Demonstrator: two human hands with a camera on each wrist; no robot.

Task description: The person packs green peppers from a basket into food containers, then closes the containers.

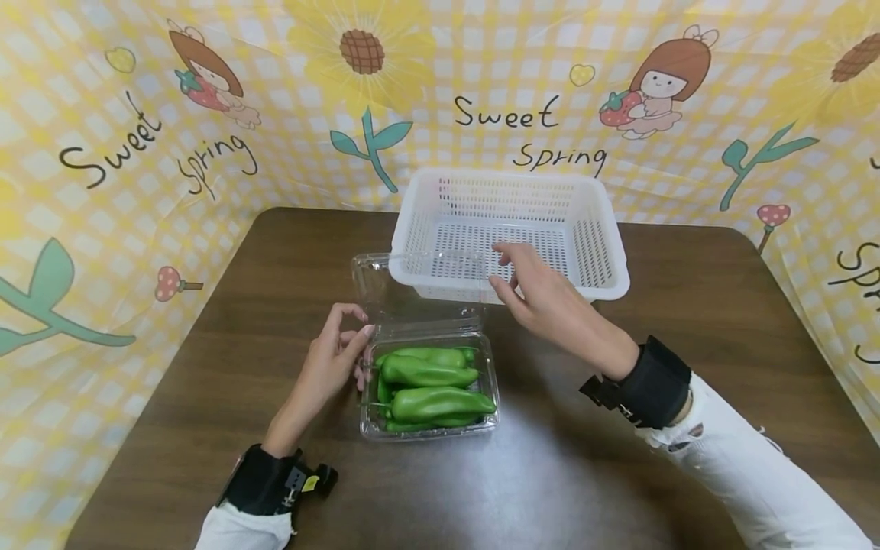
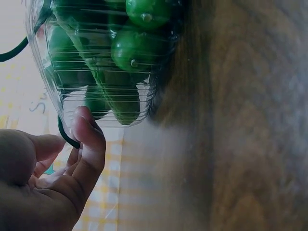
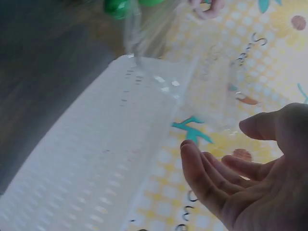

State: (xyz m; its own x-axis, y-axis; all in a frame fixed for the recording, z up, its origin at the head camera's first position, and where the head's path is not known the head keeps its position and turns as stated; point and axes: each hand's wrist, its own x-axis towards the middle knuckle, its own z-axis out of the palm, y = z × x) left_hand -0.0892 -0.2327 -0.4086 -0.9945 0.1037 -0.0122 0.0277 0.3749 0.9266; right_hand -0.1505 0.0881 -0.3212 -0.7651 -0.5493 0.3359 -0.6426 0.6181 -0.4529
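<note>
Staged tabletop booth: cartoon backdrop [image 1: 137,153] surrounds table [image 1: 619,473].

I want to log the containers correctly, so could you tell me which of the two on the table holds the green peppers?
The clear clamshell box nearest the person, lid open, holds the green peppers; the white basket behind it shows nothing inside.

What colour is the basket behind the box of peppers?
White, with perforated walls and floor. The basket shows best in the head view.

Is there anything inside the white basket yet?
No, in the head view the white basket shows only its bare perforated floor, while the green peppers all lie in the clear clamshell box in front of it.
</note>
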